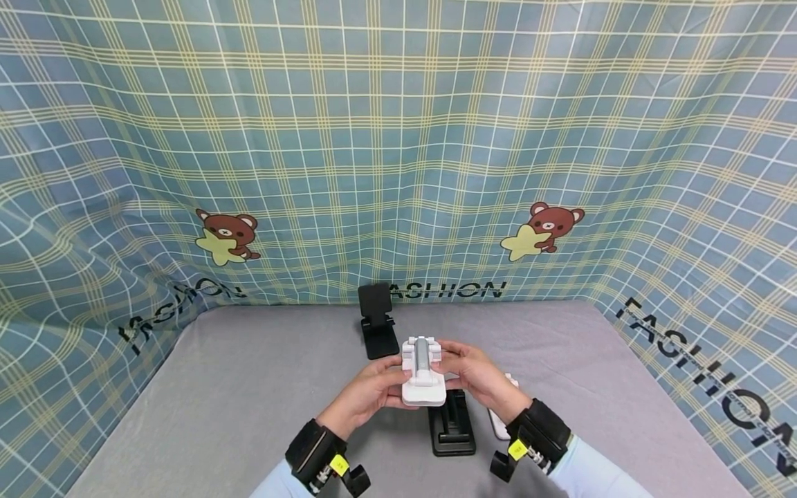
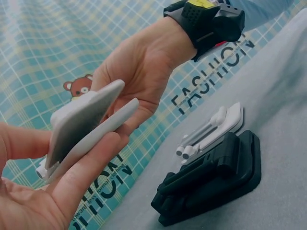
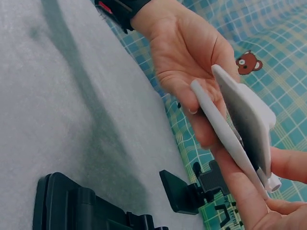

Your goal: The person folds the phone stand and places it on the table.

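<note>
A white folding phone stand (image 1: 423,395) is held up above the table between both hands. Its two plates (image 2: 91,120) stand slightly apart at one end, hinged at the other, as the wrist views show. My left hand (image 1: 369,389) pinches the left edge, thumb on the upper plate and fingers beneath. On the opposite edge my right hand (image 1: 478,375) grips it the same way. Below lies a folded black phone stand (image 1: 452,439). Another white phone stand (image 2: 218,127) lies folded beside that one, mostly covered by my right hand and wrist in the head view.
An unfolded black phone stand (image 1: 376,318) stands farther back on the grey-covered table (image 1: 249,387), its upper plate raised. A plaid curtain (image 1: 398,152) with bear prints hangs behind the table and along its sides.
</note>
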Demonstrator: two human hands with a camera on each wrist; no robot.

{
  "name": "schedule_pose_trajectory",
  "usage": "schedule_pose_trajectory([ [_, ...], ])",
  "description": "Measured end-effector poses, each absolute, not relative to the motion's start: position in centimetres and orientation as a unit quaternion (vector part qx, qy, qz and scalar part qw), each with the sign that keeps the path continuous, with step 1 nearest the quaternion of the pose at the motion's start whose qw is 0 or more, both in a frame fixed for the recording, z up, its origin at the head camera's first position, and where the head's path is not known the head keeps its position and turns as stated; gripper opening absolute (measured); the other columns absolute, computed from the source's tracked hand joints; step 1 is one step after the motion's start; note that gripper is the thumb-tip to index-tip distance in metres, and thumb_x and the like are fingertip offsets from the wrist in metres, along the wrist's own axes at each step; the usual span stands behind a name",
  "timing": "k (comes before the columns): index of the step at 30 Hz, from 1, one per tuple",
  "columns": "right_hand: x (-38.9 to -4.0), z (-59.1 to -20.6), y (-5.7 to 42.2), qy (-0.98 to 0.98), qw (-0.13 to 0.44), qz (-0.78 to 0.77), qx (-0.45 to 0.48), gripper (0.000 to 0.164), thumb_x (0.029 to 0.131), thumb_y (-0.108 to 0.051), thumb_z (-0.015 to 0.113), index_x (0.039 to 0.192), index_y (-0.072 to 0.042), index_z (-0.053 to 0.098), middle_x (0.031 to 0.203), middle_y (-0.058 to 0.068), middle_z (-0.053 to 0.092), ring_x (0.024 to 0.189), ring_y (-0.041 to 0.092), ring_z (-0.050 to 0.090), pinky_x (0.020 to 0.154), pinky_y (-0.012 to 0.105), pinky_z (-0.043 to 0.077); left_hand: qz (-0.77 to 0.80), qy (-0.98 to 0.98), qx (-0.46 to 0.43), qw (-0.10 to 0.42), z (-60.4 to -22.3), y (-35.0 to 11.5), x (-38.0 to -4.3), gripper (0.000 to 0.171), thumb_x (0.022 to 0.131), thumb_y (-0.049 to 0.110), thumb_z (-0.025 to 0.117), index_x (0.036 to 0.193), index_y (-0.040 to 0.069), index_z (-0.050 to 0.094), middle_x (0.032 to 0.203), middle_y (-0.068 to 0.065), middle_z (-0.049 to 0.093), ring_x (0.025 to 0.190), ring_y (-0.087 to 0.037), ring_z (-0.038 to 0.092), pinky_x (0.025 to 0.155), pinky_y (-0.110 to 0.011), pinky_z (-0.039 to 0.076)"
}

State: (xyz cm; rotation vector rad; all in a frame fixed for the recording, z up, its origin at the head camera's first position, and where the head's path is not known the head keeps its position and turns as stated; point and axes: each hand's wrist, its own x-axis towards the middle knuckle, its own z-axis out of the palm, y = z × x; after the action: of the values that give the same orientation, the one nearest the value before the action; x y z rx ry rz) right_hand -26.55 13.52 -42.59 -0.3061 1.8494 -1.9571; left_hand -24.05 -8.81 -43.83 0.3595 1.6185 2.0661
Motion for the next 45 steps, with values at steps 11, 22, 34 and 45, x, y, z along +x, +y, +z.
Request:
schedule_pose_trajectory([
  [11,-26.6,-43.1,12.7,0.698,0.193,-0.680,-0.114,0.066,0.087,-0.006,0.061,0.143,0.009,0.029,0.128,0.022,0.054,0.090,0.013,0.063,0.075,0.032,0.057,0.748,0.610,0.137,0.222,-44.3,-9.0,-23.8,0.050,0.095,0.007,0.051,0.139,-0.009,0.032,0.117,-0.024,0.063,0.089,-0.022,0.069,0.074,-0.038,0.059],
  [22,-26.7,-43.9,11.3,0.700,0.193,-0.678,-0.115,0.066,0.086,-0.003,0.062,0.142,0.010,0.030,0.127,0.024,0.054,0.089,0.014,0.063,0.074,0.034,0.058,0.735,0.636,0.109,0.209,-45.2,-10.1,-23.7,0.051,0.094,0.009,0.052,0.137,-0.009,0.033,0.110,-0.016,0.066,0.087,-0.019,0.069,0.074,-0.042,0.059],
  [34,-25.4,-46.8,9.0,0.729,0.204,-0.644,-0.113,0.064,0.082,0.000,0.064,0.137,0.013,0.035,0.099,0.012,0.051,0.078,0.015,0.058,0.065,0.035,0.058,0.679,0.698,0.077,0.214,-47.3,-11.9,-22.4,0.044,0.090,0.007,0.057,0.125,-0.014,0.042,0.097,-0.010,0.068,0.082,-0.017,0.067,0.068,-0.036,0.059],
  [45,-24.6,-48.3,8.0,0.762,0.197,-0.602,-0.138,0.065,0.077,0.005,0.067,0.135,0.012,0.039,0.094,0.015,0.051,0.073,0.018,0.057,0.062,0.038,0.059,0.641,0.741,0.058,0.188,-49.3,-12.3,-21.4,0.040,0.085,0.004,0.061,0.119,-0.015,0.049,0.081,-0.004,0.063,0.073,-0.013,0.064,0.062,-0.032,0.059],
])
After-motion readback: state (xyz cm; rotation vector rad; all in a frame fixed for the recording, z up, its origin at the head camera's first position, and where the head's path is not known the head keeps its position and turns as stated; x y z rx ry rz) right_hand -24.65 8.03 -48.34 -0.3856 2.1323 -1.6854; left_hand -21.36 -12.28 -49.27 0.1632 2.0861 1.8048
